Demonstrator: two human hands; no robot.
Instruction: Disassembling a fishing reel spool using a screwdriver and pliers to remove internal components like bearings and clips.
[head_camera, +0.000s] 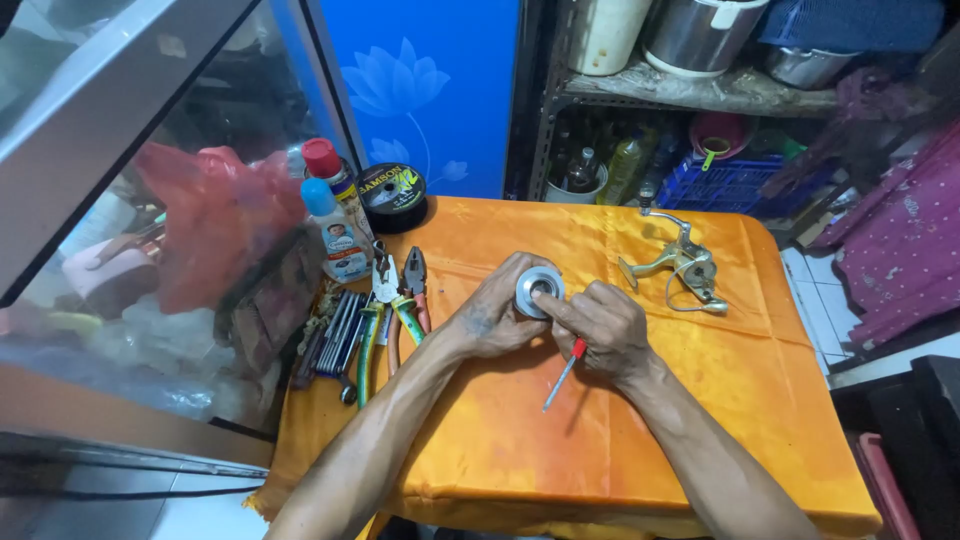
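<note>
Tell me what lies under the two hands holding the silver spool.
Under the left hand and right hand gripping the round silver metal spool lies the shiny orange tablecloth. The table beneath is covered.

both forearms come in from the bottom and meet in the middle, left hand (497, 318) cupped with fingers curled, right hand (604, 330) closed, its fingertips touching the left's fingers

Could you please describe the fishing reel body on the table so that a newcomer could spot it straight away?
Start at the orange-clothed table and look to its far right part, beyond the right hand. The fishing reel body lies there alone, a pale metal frame with a crank arm, unlike the pliers and wrenches at the left edge.
</note>
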